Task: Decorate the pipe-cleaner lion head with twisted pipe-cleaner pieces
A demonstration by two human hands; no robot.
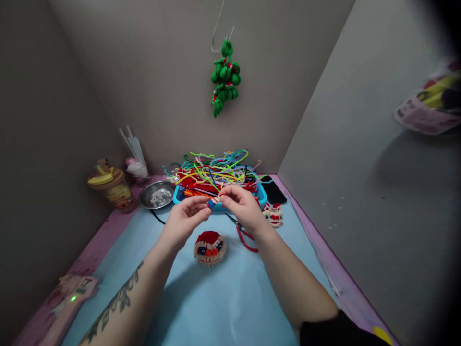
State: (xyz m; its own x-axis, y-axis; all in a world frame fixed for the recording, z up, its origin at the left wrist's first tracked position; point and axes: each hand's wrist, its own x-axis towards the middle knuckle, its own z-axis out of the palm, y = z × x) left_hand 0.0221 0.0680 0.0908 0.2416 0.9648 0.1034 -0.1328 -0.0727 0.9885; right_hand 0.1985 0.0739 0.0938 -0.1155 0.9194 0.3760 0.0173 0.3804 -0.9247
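Note:
Between both hands, in front of the blue tray, is a small blue, white and red piece [213, 202]. My left hand [188, 215] pinches its blue end between thumb and fingers. The fingertips of my right hand [243, 205] close on its pale end. Below them on the light blue mat sits a round ornament [210, 249] with a red top, cream loops, blue spots and an orange middle. Red-handled scissors [246, 239] lie partly under my right forearm.
A blue tray [176, 196] holds many coloured fuzzy stems. Around it are a metal bowl [157, 194], a black phone [272, 190], and a cream-and-red piece [273, 215]. A pink glue gun [72, 307] lies front left; a lidded cup [117, 192] stands back left. Green ornaments [225, 79] hang above.

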